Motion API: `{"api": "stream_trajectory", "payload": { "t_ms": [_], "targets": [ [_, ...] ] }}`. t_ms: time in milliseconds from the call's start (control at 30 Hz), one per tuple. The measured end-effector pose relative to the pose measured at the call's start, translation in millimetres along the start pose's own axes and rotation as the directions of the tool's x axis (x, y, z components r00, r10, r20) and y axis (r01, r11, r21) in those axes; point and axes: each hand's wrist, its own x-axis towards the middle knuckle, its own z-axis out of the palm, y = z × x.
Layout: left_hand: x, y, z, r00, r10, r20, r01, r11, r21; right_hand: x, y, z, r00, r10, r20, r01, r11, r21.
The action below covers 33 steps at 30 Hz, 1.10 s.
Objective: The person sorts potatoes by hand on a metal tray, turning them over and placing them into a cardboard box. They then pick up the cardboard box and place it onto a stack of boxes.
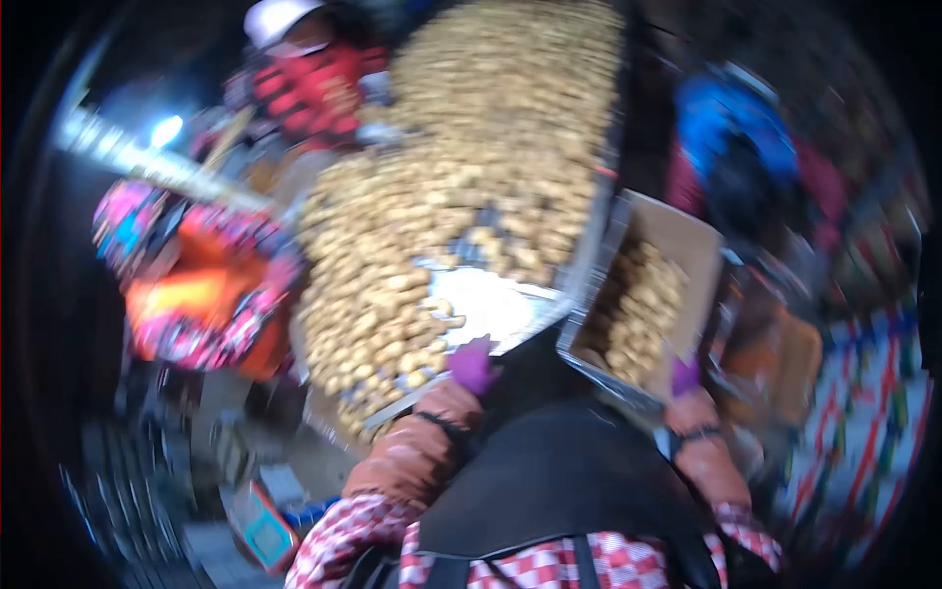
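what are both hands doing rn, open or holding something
Left hand: looks open, nothing seen in it, at the near edge of the table.
Right hand: at the box; too blurred to tell whether it grips.

At twelve o'clock the yellowish produce is blurring together and running past the top edge. At four o'clock the right hand is showing smeared, so whether it is gripping the carton seems unclear.
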Motion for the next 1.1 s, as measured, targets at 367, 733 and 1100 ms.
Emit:
{"api": "stream_trajectory", "payload": {
  "t_ms": [367, 733, 1100],
  "targets": [
    [-48, -51, -41, 0.957, -0.049, 0.287, 0.209, 0.801, -0.56, 48, 16, -24, 0.923, 0.215, -0.318, -0.22, 0.975, 0.02],
    [-60, -108, -105, 0.821, 0.056, 0.568, 0.456, 0.537, -0.71, 54, -5, -20, 0.695, 0.355, -0.625, -0.271, 0.935, 0.23],
    [-99, -135, -147, 0.806, -0.082, 0.586, 0.582, 0.291, -0.76, 123, -254, 30, 0.779, 0.165, -0.606, 0.191, 0.857, 0.478]
  ]
}}
